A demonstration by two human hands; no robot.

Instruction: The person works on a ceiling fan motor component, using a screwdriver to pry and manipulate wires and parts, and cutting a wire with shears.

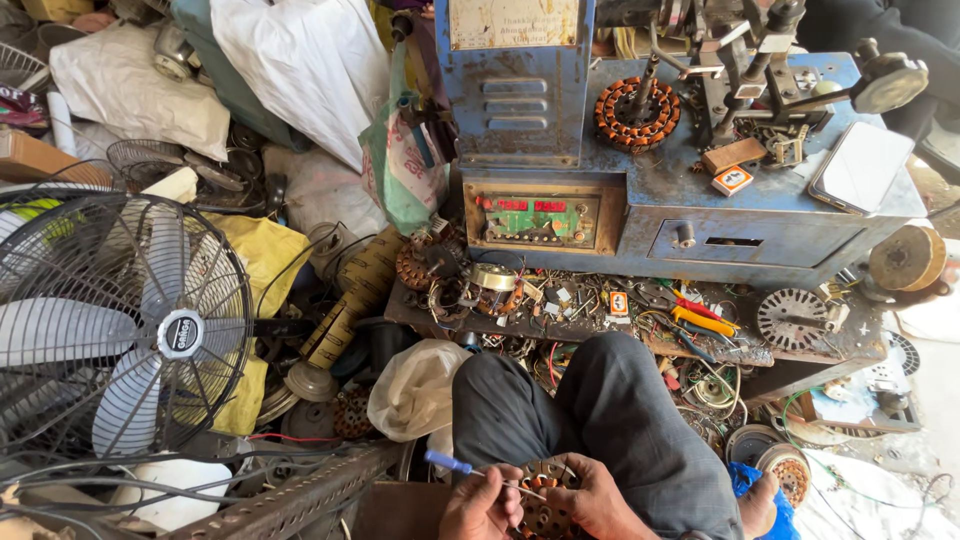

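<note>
Our left hand [482, 508] pinches a blue-handled screwdriver [450, 464]; our right hand [590, 502] grips a round, slotted copper-wound stator [545, 495]; wire-caged fan [120, 325] at nine o'clock.

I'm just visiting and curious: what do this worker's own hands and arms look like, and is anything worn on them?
Both hands are bare: no gloves, rings or watch show on the left hand or the right hand. No sleeves reach the wrists; the forearms are cut off by the picture's lower edge.
</note>
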